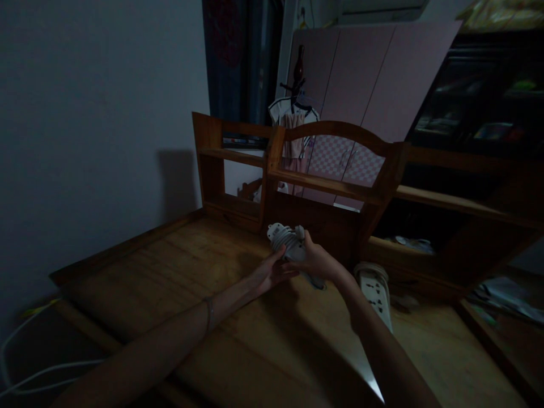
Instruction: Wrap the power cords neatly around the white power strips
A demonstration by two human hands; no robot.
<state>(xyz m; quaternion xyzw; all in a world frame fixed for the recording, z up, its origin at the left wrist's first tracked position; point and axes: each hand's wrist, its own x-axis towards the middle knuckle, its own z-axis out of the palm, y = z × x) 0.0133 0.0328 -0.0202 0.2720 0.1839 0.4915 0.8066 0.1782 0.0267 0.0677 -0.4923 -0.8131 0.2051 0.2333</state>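
A white power strip (293, 247) with its cord wound around it is held tilted above the wooden bed-like surface, in both hands. From below and the near side my left hand (272, 273) grips it, thumb over the wound cord. My right hand (317, 259) closes on its right side, with fingertips beside the plug (300, 232) at the upper edge. The strip's lower end shows past my right hand. To the right, partly behind my right forearm, lies a second white power strip (375, 292) with several sockets and a coiled cord at its far end.
A wooden shelf unit (314, 180) runs along the far edge. The wall (106, 113) stands at left. A white cable (42, 371) loops at lower left. Clothes (293, 127) hang on a stand before a pink wardrobe (361, 73). Small items (408, 243) lie on the right shelf.
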